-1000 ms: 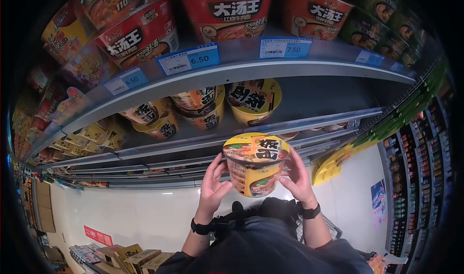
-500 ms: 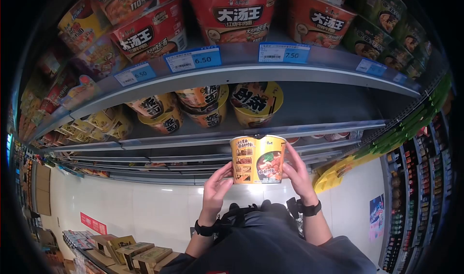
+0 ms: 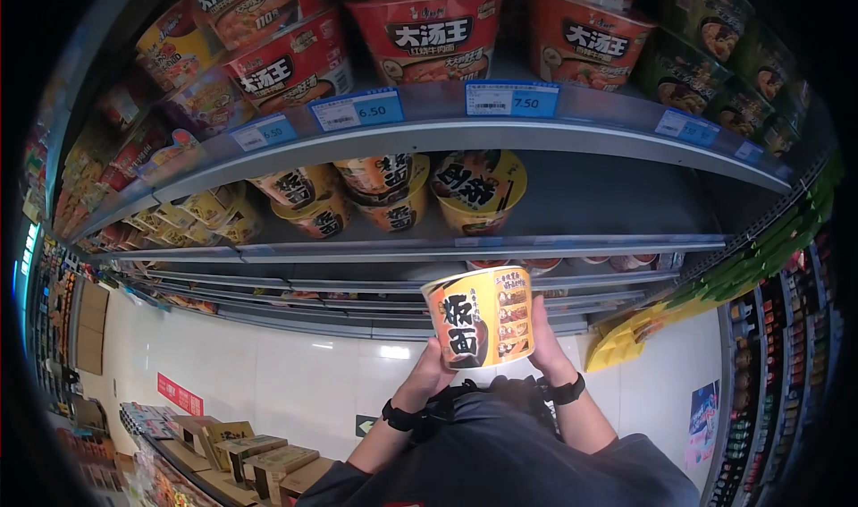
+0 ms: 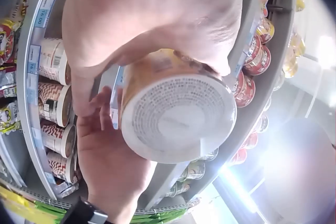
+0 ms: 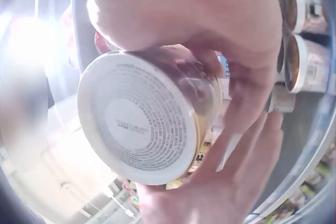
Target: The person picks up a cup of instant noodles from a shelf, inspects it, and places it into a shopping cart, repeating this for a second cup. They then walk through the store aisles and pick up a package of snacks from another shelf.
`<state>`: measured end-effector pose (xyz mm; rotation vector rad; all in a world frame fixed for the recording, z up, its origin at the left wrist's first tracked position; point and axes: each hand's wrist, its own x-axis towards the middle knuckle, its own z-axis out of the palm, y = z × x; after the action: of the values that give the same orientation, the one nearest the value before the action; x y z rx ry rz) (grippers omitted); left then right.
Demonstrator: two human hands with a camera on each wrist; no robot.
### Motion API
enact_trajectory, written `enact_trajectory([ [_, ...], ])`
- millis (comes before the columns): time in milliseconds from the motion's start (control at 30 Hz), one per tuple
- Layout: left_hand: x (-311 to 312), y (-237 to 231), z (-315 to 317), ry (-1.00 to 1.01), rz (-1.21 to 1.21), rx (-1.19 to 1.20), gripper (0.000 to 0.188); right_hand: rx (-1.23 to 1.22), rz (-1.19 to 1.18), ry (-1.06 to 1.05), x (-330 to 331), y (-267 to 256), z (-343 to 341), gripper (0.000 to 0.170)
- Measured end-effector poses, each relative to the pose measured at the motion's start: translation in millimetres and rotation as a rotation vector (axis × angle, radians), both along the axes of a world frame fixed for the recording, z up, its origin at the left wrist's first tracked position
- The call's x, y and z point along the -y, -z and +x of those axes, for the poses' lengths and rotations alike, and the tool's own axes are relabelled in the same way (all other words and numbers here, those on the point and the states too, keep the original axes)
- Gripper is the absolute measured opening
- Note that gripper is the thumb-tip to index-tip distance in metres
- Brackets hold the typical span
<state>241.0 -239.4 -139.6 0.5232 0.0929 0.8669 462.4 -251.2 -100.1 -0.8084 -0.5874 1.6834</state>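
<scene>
A yellow instant noodle cup (image 3: 480, 319) is held in front of the chest, tilted, with large black characters and a column of small pictures on the side facing me. My left hand (image 3: 431, 370) grips it from the left and my right hand (image 3: 548, 342) from the right. Many of the fingers are behind the cup in the head view. Printed text rings the white base of the noodle cup (image 4: 181, 119) in the left wrist view. Over in the right wrist view, my right hand (image 5: 194, 14) curves round the cup's side, with my left hand (image 5: 210, 195) opposite.
Similar yellow noodle cups (image 3: 478, 194) stand on the shelf ahead. Red noodle tubs (image 3: 435, 38) fill the shelf above, behind price tags (image 3: 512, 100). Cardboard boxes (image 3: 277, 465) lie at lower left, and a yellow display piece (image 3: 617, 342) juts out at right.
The noodle cup has been tipped so its lid is out of sight, then turned in both hands to show another side. It has come slightly lower, still held from both sides.
</scene>
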Motion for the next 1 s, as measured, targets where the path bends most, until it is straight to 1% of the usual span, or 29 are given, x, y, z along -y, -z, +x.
enact_trajectory([
  [33,4,-6,2,-0.079,-0.078,-0.073,0.068,0.344,0.152,0.065,-4,2,2,0.059],
  [67,3,-8,2,-0.079,-0.077,-0.074,0.068,0.687,0.303,0.131,-7,2,3,0.055],
  [100,1,-10,0,-0.145,-0.013,-0.168,0.066,0.658,0.237,0.192,-4,-13,-2,0.042],
  [133,-1,-11,-2,-0.209,0.051,-0.262,0.064,0.656,0.238,0.193,-3,-22,-1,0.042],
  [167,-3,-12,-3,-0.261,0.060,-0.340,0.063,0.655,0.223,0.148,-2,-28,-1,0.038],
  [200,-4,-18,-3,-0.258,0.058,-0.344,0.063,0.654,0.206,0.104,1,-30,0,0.035],
  [233,-4,-26,-2,-0.279,-0.003,-0.342,0.065,0.595,0.212,0.083,2,-27,1,0.035],
  [267,-5,-31,-1,-0.302,-0.063,-0.338,0.068,0.594,0.211,0.083,4,-26,0,0.035],
  [300,-7,-32,-2,-0.313,-0.097,-0.274,0.056,0.568,0.217,0.085,7,-26,-1,0.037],
  [333,-5,-33,-3,-0.315,-0.096,-0.274,0.056,0.541,0.225,0.085,9,-26,-3,0.039],
  [367,-3,-37,-6,-0.328,-0.050,-0.409,0.050,0.541,0.227,0.083,11,-21,-4,0.039],
  [400,-1,-39,-8,-0.342,-0.004,-0.543,0.045,0.464,0.240,0.110,11,-13,-5,0.041],
  [433,0,-39,-10,-0.327,0.023,-0.561,0.044,0.388,0.250,0.134,12,-8,-5,0.044],
  [467,1,-40,-10,-0.330,0.020,-0.560,0.044,0.388,0.249,0.131,12,-5,-4,0.044],
  [533,3,-43,-8,-0.290,0.011,-0.489,0.047,0.079,0.086,0.055,14,-4,-4,0.049],
  [567,5,-37,-9,-0.291,0.010,-0.489,0.047,0.008,0.053,0.004,13,7,-3,0.053],
  [633,7,-24,-10,-0.155,-0.075,-0.353,0.046,0.052,0.017,0.017,12,13,-6,0.053],
  [667,7,-20,-11,-0.155,-0.074,-0.353,0.046,0.095,-0.017,0.033,10,17,-7,0.053],
  [700,6,-20,-11,-0.147,-0.121,-0.322,0.047,0.354,0.055,0.106,5,14,-10,0.046],
  [733,6,-21,-11,-0.140,-0.167,-0.291,0.048,0.354,0.056,0.105,5,8,-10,0.046],
  [800,5,-18,-15,-0.169,-0.136,-0.323,0.047,0.679,0.225,0.227,7,-15,-12,0.040],
  [833,4,-18,-18,-0.195,-0.105,-0.356,0.047,0.596,0.225,0.244,8,-17,-12,0.039],
  [867,4,-18,-21,-0.194,-0.105,-0.357,0.047,0.595,0.224,0.244,8,-21,-13,0.039],
  [933,5,-22,-27,-0.185,-0.102,-0.372,0.048,0.561,0.312,0.201,8,-27,-15,0.040],
  [1000,4,-30,-28,-0.172,-0.062,-0.399,0.047,0.520,0.290,0.214,7,-19,-14,0.042],
])
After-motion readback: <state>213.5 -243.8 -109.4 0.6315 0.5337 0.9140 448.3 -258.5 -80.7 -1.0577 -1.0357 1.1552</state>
